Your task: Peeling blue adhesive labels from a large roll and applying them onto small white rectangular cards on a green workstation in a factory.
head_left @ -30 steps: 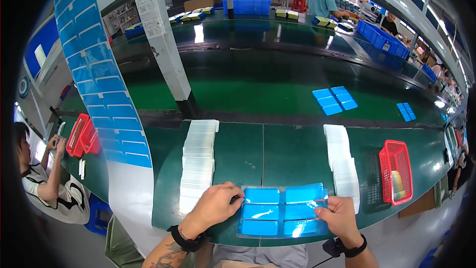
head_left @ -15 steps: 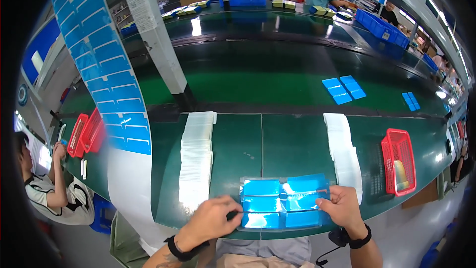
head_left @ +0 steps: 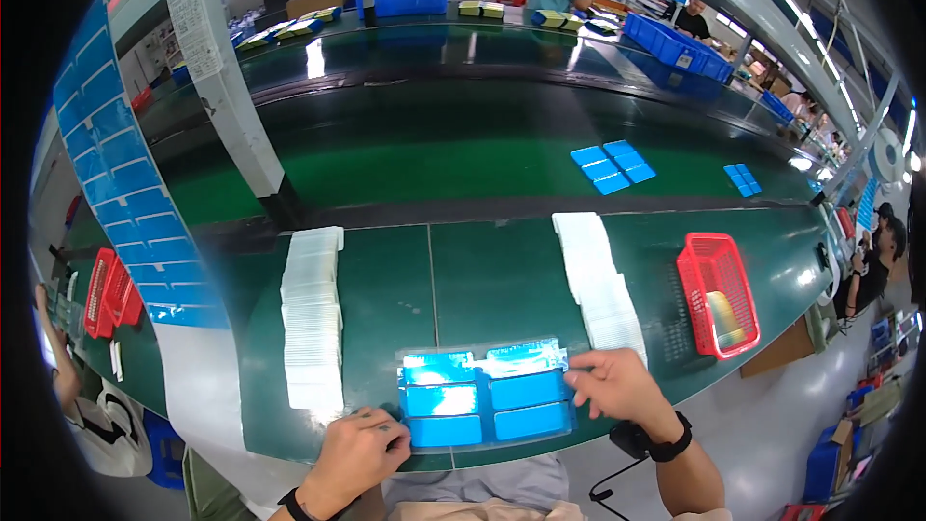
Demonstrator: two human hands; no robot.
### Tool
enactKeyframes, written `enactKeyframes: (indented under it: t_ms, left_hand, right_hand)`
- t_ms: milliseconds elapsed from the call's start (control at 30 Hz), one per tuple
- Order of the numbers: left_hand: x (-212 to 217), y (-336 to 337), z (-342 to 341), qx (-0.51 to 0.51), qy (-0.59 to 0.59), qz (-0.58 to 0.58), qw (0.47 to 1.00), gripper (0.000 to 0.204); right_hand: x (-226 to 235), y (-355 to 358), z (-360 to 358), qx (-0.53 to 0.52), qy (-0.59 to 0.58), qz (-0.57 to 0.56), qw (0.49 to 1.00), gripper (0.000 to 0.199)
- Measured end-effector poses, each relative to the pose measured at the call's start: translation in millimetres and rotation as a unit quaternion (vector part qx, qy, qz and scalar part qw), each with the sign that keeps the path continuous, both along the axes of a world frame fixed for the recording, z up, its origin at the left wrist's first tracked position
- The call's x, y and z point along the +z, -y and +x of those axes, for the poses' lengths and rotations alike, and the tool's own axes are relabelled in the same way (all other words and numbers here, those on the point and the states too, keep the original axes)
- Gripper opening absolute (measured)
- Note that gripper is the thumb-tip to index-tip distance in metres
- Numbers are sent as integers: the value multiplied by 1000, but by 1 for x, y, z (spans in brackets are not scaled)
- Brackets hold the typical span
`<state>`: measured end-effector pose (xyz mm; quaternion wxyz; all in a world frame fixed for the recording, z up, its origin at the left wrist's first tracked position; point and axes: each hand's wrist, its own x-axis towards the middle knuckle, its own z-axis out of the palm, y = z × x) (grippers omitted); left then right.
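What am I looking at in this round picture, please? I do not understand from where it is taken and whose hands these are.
A wide-angle camera on a person's head looks down at a green worktable, so straight edges bend. The two bare hands at the bottom are that person's own. The left hand and right hand each touch an edge of a blue sheet of six panels with a shiny clear film. Two rows of white cards lie on either side, and a red basket is at the right. Other workers sit nearby.
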<state>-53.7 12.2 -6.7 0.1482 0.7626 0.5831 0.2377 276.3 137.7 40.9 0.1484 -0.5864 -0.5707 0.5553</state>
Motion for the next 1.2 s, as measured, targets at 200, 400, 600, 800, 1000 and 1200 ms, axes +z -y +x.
enactKeyframes:
  t_ms: [200, 400, 600, 800, 1000, 1200]
  left_hand:
    - [-2, 0, 9, 37, 17, 11, 999, 5]
    - [-1, 3, 11, 50, 24, 1, 998, 6]
    - [-4, 6, 11, 64, 20, 3, 998, 6]
    - [-9, 4, 9, 67, 33, 13, 997, 6]
    - [-1, 4, 10, 68, 38, 11, 997, 6]
    - [39, -30, 37, -14, -73, -112, 991, 23]
  right_hand:
    - [-13, -13, 10, 40, 101, 282, 953, 17]
    - [-40, -17, -12, 130, 209, 393, 886, 9]
    - [-47, -9, 12, 152, 213, 378, 888, 10]
    - [-33, 45, 13, 149, 107, 337, 923, 9]
    - [-37, 59, 34, 166, 177, 341, 908, 8]
    - [-5, 30, -12, 290, 175, 460, 821, 25]
